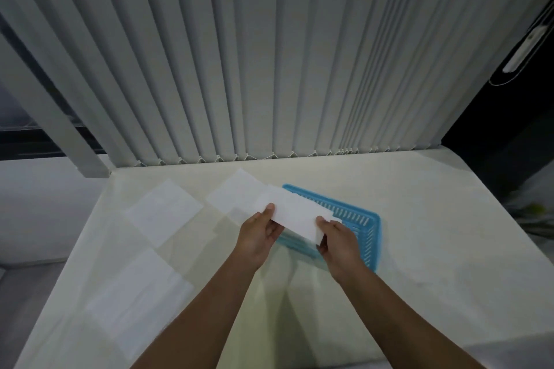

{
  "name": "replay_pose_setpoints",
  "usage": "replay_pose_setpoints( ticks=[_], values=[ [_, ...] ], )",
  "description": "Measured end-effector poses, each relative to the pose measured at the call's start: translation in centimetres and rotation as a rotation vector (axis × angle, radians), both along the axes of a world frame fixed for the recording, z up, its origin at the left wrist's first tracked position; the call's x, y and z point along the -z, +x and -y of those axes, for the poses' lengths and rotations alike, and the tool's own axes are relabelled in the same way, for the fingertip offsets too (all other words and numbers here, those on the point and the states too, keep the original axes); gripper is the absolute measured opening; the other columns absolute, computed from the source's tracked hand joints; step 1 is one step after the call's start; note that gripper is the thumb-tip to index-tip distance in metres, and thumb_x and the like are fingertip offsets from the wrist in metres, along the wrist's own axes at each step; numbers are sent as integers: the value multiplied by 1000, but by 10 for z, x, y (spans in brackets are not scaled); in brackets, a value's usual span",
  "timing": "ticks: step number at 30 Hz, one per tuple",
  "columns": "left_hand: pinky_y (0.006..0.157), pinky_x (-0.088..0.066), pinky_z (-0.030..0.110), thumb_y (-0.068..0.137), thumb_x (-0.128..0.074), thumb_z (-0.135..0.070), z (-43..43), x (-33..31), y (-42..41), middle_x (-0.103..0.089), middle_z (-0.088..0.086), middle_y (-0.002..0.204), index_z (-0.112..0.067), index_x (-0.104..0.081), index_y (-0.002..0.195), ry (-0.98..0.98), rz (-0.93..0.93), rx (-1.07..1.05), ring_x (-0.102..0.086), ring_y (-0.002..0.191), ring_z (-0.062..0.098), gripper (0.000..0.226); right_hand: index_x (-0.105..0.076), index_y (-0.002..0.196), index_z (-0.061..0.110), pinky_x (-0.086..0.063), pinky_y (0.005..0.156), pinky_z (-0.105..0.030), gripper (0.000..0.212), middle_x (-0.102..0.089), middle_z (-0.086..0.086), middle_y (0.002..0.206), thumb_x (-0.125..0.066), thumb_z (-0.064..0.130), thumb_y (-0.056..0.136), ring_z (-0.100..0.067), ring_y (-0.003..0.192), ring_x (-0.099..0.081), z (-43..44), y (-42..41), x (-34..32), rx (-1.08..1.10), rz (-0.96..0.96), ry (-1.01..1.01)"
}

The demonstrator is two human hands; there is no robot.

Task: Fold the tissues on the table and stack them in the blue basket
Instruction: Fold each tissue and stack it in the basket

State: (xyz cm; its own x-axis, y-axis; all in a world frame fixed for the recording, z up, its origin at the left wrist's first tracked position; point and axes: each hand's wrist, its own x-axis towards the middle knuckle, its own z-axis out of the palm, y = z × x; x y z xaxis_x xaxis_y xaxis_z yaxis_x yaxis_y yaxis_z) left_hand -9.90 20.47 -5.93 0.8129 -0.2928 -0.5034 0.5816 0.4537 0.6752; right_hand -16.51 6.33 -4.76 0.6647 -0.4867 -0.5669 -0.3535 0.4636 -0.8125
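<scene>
Left hand (260,237), right hand (339,242) pinch tissue (295,214) | white folded strip | over blue basket (371,244)

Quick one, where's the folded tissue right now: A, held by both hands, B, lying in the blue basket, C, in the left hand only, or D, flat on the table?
A: the left hand and the right hand each pinch one end of the tissue, which is lifted off the table in front of the blue basket.
</scene>
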Motion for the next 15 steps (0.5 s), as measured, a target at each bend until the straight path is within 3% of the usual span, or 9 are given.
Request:
replay_pose_setpoints(
  ticks=[3, 6, 10, 15],
  values=[
    [76, -55, 22, 94, -56, -21, 5, 4, 7, -71, 4, 100, -10, -64, 104, 36, -2, -12, -66, 89, 13, 17, -51, 61, 13, -40, 58, -29, 31, -49, -5, 62, -67, 21, 87, -17, 56, -43, 22, 3, 12, -37, -74, -166],
    [77, -56, 24, 93, -58, -22, 8, 9, 13, -70, 4, 94, -10, -64, 103, 153, 2, 10, -66, 85, 15, 17, -51, 62, 11, -40, 56, -28, 32, -50, -6, 59, -66, 24, 87, -18, 54, -43, 37, 4, 21, -62, -105, -283],
    [79, -48, 29, 89, -60, -26, 11, 18, 19, -64, 3, 80, -16, -68, 80, 656, 198, 111, -58, 79, 17, 16, -59, 64, 11, -48, 65, -36, 24, -61, -8, 69, -66, 18, 87, -21, 63, -55, 54, 3, 34, -48, -137, -312],
    [101, -41, 31, 94, -44, -17, 2, 38, 42, -63, 3, 123, -17, -69, 112, 1060, 440, 241, -57, 116, 22, 31, -63, 75, 12, -51, 72, -40, 11, -67, -12, 85, -69, 15, 84, -23, 75, -60, 71, 3, 51, -54, -211, -348]
  ],
)
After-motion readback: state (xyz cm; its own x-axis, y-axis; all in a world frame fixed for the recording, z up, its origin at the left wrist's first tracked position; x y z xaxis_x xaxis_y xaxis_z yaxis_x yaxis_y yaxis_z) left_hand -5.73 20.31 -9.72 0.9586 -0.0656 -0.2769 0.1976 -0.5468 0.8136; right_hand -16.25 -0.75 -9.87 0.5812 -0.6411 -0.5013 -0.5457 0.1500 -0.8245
